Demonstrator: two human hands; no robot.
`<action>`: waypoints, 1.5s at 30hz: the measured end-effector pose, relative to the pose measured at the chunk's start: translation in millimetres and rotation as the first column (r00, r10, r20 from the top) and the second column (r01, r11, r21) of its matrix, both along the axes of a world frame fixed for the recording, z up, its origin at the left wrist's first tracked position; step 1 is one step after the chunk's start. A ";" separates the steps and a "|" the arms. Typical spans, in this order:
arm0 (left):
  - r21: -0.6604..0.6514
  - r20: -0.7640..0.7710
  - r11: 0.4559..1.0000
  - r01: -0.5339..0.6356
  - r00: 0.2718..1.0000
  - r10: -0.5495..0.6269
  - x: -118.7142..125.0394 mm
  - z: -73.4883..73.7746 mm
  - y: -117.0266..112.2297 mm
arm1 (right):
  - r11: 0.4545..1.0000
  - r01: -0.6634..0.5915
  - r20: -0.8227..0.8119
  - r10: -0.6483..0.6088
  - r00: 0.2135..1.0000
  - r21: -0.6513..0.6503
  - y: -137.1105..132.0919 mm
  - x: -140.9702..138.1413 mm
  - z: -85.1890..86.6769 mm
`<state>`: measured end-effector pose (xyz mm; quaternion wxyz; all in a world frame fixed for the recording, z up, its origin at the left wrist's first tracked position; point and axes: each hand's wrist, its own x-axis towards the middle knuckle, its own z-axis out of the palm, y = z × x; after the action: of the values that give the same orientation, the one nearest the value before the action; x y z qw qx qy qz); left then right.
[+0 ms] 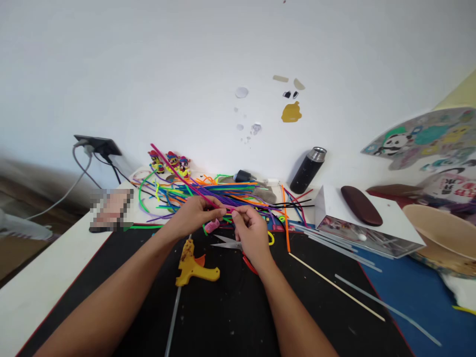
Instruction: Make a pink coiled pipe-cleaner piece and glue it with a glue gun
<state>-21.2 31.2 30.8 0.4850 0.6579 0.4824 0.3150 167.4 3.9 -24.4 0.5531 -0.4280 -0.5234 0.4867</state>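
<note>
My left hand (197, 214) grips the pink stem (185, 180) over the pile (230, 188), my right hand (253, 230) pinches its near end, apparently shaping it, and another bend would need a firm hold.

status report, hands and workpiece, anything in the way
Left hand and right hand pinching pink pipe cleaner. Its long end angled forward-left. Close by: open scissors partly hidden by right hand, yellow glue gun.
</note>
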 end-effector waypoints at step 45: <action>-0.106 0.154 0.994 -0.015 0.988 0.032 8.8 -0.5 -3.6 | 0.999 -0.018 -0.026 0.017 1.000 -0.038 -2.6 -4.8 1.4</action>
<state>-12.5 27.6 30.3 0.5513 0.5993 0.4666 0.3454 162.6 1.3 -23.0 0.5472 -0.4276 -0.5107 0.5069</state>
